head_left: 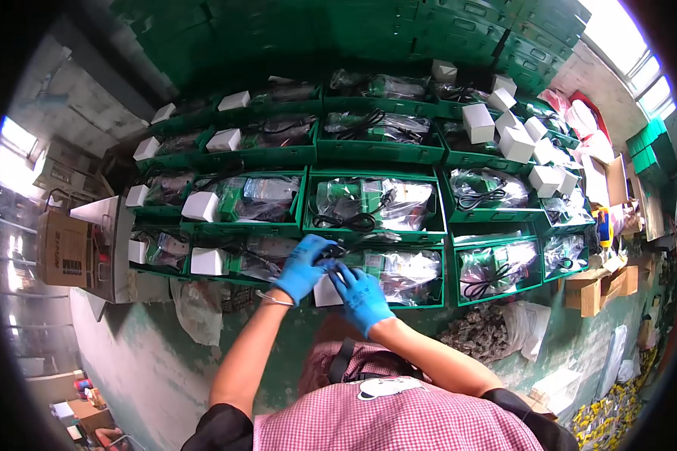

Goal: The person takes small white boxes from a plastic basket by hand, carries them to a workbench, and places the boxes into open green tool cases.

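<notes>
My left hand (pixel 304 269), in a blue glove, has its fingers closed on a black cable (pixel 334 251) above the front row of green metal boxes. Close beside it my right hand (pixel 359 295), also blue-gloved, has bent fingers near the same cable; whether they grip anything is hidden. A white box (pixel 326 292) shows just under the hands. To their right, a plastic-wrapped item (pixel 408 272) lies in a green box (pixel 420 304). Behind it, another open box holds a wrapped green item (pixel 371 197) and a coiled black cable (pixel 353 221).
Rows of green boxes spread left, right and behind, several with white cartons (pixel 515 143). Stacked green cases (pixel 459 34) stand at the back. A brown carton (pixel 66 248) is at left; opened cartons (pixel 588 293) and a bag of dark parts (pixel 483 331) are at right.
</notes>
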Available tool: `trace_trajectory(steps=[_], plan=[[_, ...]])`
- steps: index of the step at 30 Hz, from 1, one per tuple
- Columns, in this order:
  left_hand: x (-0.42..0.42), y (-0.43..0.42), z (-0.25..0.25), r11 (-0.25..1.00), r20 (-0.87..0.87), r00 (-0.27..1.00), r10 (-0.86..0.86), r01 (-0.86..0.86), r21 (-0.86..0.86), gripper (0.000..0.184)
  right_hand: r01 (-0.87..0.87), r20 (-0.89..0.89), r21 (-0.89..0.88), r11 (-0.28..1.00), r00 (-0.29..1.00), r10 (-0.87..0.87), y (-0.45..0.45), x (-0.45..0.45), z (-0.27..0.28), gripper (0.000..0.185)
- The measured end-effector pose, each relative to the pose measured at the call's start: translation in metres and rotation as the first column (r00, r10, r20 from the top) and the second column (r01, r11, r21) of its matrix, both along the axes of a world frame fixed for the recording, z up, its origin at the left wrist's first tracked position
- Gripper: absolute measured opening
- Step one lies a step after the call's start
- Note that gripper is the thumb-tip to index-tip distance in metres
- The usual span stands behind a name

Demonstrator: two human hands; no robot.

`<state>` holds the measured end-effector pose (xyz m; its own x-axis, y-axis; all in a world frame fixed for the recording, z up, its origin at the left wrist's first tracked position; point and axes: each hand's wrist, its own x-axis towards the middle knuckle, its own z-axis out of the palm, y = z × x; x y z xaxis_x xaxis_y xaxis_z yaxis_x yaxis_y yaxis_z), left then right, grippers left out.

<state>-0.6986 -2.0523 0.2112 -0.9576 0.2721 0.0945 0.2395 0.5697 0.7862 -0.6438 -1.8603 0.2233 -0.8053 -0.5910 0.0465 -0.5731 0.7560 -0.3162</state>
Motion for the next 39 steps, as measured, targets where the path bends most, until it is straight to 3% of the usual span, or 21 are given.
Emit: trace_trajectory(steps=[1,2,4,6,8,11,12,14,15,16,18,20,24,26,28,30,33,34,36,38,39], plan=[[0.002,0.01,-0.002,0.999,-0.011,0.999,-0.036,0.035,-0.016,0.038,-0.004,0.02,-0.144,0.99,1.0,0.007,0.007,0.001,0.016,0.065],[0.002,0.02,0.004,0.972,-0.075,0.989,-0.127,0.11,-0.206,0.039,-0.014,0.066,-0.251,0.968,0.997,0.031,0.019,0.001,0.025,0.048],[0.011,0.045,-0.006,0.766,-0.039,0.961,-0.274,0.193,-0.614,0.042,0.064,0.071,-0.24,0.969,0.996,-0.049,0.047,0.0,0.047,0.038],[0.02,0.056,-0.012,0.718,-0.001,0.958,-0.287,0.214,-0.663,0.047,0.19,-0.02,-0.173,0.966,0.98,-0.196,0.07,-0.003,0.045,0.042],[0.021,0.058,-0.009,0.74,-0.044,0.96,-0.278,0.184,-0.647,0.048,0.206,-0.066,-0.042,0.978,0.976,-0.208,0.081,-0.011,0.038,0.051],[0.021,0.05,0.005,0.764,-0.238,0.926,-0.292,0.075,-0.641,0.047,0.126,-0.113,0.136,0.983,0.987,-0.111,0.105,-0.01,-0.014,0.047],[0.021,0.046,0.0,0.747,-0.298,0.917,-0.267,0.002,-0.664,0.034,0.087,-0.141,0.171,0.981,0.988,-0.063,0.103,-0.012,-0.011,0.042],[0.026,0.04,-0.015,0.792,-0.21,0.956,-0.203,0.034,-0.61,0.027,0.06,0.138,0.285,0.956,0.985,-0.103,0.098,-0.003,0.012,0.035],[0.026,0.043,-0.012,0.791,-0.231,0.952,-0.202,0.02,-0.612,0.022,0.078,0.159,0.256,0.963,0.98,-0.122,0.098,0.004,0.002,0.031],[0.023,0.044,-0.008,0.712,-0.127,0.963,-0.236,0.083,-0.697,0.022,0.069,0.058,0.167,0.984,0.995,-0.079,0.103,0.009,-0.004,0.032],[0.01,0.042,0.014,0.802,-0.215,0.928,-0.304,0.128,-0.583,0.025,0.076,0.17,0.041,0.996,0.982,-0.082,0.116,-0.001,0.002,0.032],[-0.012,0.039,0.039,0.84,-0.345,0.915,-0.211,-0.011,-0.543,0.034,0.169,-0.001,-0.097,0.981,0.986,-0.17,0.133,-0.03,0.026,0.033],[-0.067,0.021,0.036,0.798,-0.216,0.965,-0.149,-0.012,-0.602,0.04,0.434,-0.142,-0.189,0.881,0.875,-0.462,0.183,-0.13,0.062,0.049],[-0.092,0.018,0.037,0.686,0.051,0.96,-0.274,0.233,-0.689,0.042,0.563,-0.289,-0.225,0.796,0.741,-0.606,0.213,-0.182,0.056,0.068],[-0.112,0.013,0.009,0.696,0.18,0.904,-0.387,0.414,-0.587,0.043,0.754,-0.379,-0.171,0.634,0.544,-0.749,0.232,-0.258,0.066,0.086],[-0.127,0.015,0.019,0.687,0.335,0.853,-0.4,0.521,-0.506,0.043,0.842,-0.314,-0.017,0.539,0.508,-0.802,0.236,-0.305,0.064,0.096],[-0.146,0.012,0.018,0.661,0.338,0.796,-0.502,0.605,-0.445,0.039,0.837,-0.317,0.107,0.537,0.541,-0.779,0.248,-0.351,0.033,0.1],[-0.155,0.012,0.024,0.684,0.241,0.813,-0.531,0.578,-0.444,0.036,0.818,-0.268,0.009,0.575,0.556,-0.787,0.262,-0.362,0.016,0.092],[-0.168,0.011,0.035,0.799,0.107,0.927,-0.359,0.365,-0.478,0.033,0.831,-0.2,-0.033,0.555,0.539,-0.818,0.264,-0.372,0.02,0.085],[-0.185,-0.003,0.036,0.96,0.121,0.984,-0.132,0.157,-0.232,0.033,0.758,-0.274,-0.214,0.617,0.56,-0.782,0.245,-0.352,0.04,0.081],[-0.192,-0.009,0.032,0.981,0.007,0.996,-0.093,0.093,-0.172,0.035,0.696,-0.308,-0.296,0.655,0.579,-0.755,0.228,-0.333,0.049,0.081]])
